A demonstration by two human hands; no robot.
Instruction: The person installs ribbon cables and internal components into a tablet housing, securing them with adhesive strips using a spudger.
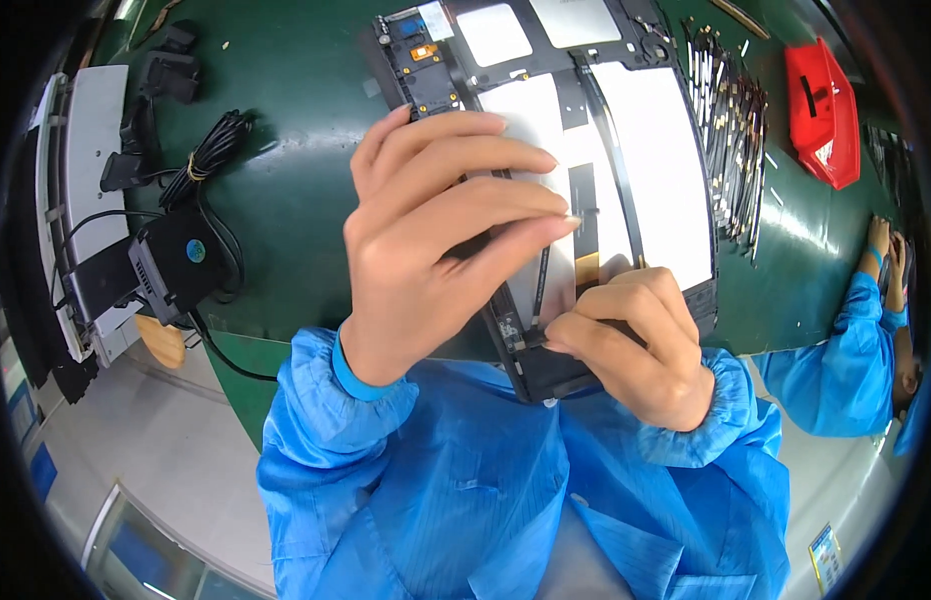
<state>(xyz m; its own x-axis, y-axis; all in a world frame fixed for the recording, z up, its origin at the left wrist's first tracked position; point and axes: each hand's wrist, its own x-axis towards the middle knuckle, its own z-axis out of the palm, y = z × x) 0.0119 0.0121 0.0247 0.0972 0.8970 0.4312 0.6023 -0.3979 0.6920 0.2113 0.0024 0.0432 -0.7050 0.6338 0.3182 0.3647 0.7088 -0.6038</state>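
An opened tablet-like device point(661, 150), with a black frame and silvery-white panels, lies tilted across the table edge in front of me. Over its left part reaches my left hand point(446, 215), thumb and index finger pinched together above the panels; what they hold, if anything, is hidden. A thin black ribbon cable point(543, 275) runs from under that thumb toward the device's near edge. My right hand point(636, 345) is closed at the near edge, its fingers curled and thumb tip beside the cable's lower end. I cannot make out what is between its fingers.
Many thin dark strips point(731, 140) lie in a pile right of the device, with a red plastic bin point(824, 115) beyond. Leftward are a black box point(176, 262), a bundled cable point(211, 160) and a pale metal rack point(96, 150). A co-worker's blue sleeve point(826, 355) shows at right.
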